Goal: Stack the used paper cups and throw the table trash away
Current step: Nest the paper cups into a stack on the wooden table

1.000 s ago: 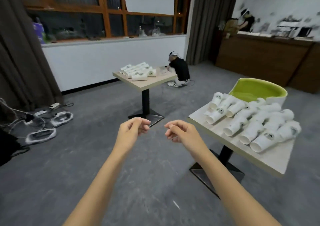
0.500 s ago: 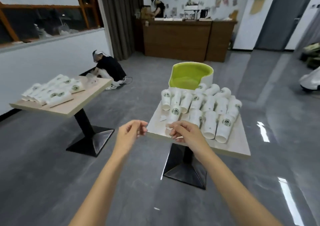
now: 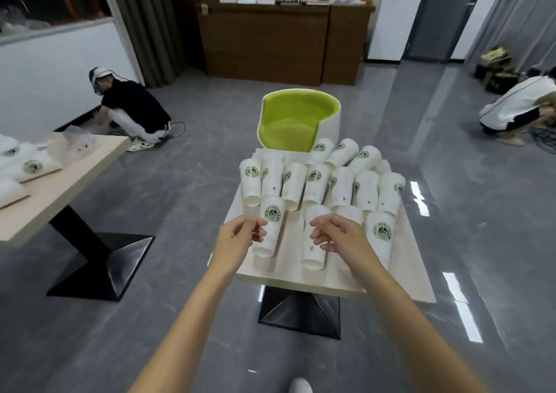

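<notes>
Bright indoor light, floor [image 3: 451,272] glare, wide-angle edge distortion.

Paper cups [image 3: 316,182] on their sides in rows across the table [image 3: 301,281], mouths mostly toward the near edge. Chair [image 3: 298,121] just behind the table's far edge. Left hand [image 3: 237,239] and right hand [image 3: 340,236] side by side above the nearest cups, apart from each other. Second table [image 3: 60,194] well off to the left, more cups [image 3: 27,166] on it. Crouching person [image 3: 132,112] behind that table; another person [image 3: 517,109] far right; counter [image 3: 264,40] along the back
</notes>
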Demonstrator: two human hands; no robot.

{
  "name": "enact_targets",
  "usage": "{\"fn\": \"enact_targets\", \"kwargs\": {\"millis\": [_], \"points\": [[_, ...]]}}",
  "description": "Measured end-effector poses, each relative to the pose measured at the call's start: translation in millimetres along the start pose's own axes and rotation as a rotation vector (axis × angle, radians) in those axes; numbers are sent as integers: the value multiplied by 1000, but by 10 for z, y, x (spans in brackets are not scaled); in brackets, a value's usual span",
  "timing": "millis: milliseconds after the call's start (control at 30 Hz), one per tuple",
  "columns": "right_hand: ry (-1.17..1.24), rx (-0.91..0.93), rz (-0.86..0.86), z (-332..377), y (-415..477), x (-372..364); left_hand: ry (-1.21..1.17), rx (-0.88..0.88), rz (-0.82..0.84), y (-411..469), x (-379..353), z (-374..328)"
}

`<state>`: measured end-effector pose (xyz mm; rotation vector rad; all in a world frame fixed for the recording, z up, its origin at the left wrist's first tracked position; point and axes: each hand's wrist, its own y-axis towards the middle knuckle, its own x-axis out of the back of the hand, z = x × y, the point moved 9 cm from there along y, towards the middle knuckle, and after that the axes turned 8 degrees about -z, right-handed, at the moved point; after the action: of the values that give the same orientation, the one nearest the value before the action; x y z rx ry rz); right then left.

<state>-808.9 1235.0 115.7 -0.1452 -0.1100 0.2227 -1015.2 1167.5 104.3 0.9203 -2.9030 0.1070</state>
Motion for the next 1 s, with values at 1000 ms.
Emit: {"fn": "enact_targets", "kwargs": {"millis": [1000], "points": [[26, -270, -211, -752, 1743, 62, 496, 148, 239, 1662, -936, 1646]]}}
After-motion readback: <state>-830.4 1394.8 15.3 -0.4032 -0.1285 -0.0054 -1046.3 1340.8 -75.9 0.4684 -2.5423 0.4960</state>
